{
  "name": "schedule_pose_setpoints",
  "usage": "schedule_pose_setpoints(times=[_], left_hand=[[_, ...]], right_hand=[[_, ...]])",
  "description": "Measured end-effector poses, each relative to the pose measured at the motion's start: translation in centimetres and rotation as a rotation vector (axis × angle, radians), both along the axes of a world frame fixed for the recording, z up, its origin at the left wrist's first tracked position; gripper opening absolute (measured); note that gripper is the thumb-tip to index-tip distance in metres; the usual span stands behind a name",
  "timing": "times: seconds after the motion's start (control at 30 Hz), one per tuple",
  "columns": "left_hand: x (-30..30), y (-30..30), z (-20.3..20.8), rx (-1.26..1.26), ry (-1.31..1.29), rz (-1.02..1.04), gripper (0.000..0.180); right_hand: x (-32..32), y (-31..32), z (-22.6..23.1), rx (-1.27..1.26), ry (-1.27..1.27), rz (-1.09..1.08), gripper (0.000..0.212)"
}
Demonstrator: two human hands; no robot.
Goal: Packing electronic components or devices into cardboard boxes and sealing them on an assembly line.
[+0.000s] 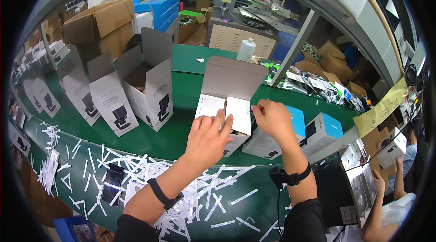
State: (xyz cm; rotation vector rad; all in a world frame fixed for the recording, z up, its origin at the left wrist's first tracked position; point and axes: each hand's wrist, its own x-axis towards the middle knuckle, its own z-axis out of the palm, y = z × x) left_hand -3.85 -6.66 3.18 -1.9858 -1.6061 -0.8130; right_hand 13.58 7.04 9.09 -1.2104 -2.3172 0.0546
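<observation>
Resting a straight-fingered left hand (206, 140) on the raised-lid white box (239, 111), found at one o'clock from there. Curling the right hand (274, 118) beside its edge, with the box at nine o'clock; cannot tell whether gripping.

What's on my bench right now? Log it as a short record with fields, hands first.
Left hand: fingers extended onto the white inner flaps
Right hand: beside the box's right edge, fingers bent; contact unclear
Center: white box, lid raised at the back
Left side: other open white boxes, standing in a row
Right side: two blue-and-white boxes
Front: scattered white strips
Back: white bottle
Surface: green table
</observation>
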Motion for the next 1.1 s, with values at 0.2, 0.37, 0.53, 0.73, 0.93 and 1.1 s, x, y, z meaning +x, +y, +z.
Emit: schedule_pose_setpoints(times=[0.2,0.37,0.53,0.73,0.93,1.1], left_hand=[[0.3,0.4,-0.3,-0.003,-0.007,-0.006,0.055],[0.7,0.6,-0.3,-0.011,-0.002,-0.004,0.054],[1.1,0.6,-0.4,-0.009,-0.001,-0.01,0.054],[1.6,0.8,-0.3,-0.002,-0.003,-0.021,0.053],[2.0,1.1,-0.5,-0.008,-0.013,-0.029,0.052],[2.7,1.7,-1.3,0.0,-0.062,-0.006,0.054]], right_hand=[[0.2,-0.9,0.5,-0.148,-0.121,0.062,0.028],[0.6,-0.8,0.5,-0.036,-0.086,-0.054,0.027],[1.1,-0.9,0.3,-0.024,-0.063,-0.04,0.028],[1.6,-0.8,0.1,0.005,-0.071,-0.082,0.028],[2.7,-0.4,0.2,-0.112,-0.002,0.063,0.033],[2.7,0.0,0.2,-0.197,0.055,0.181,0.038]])
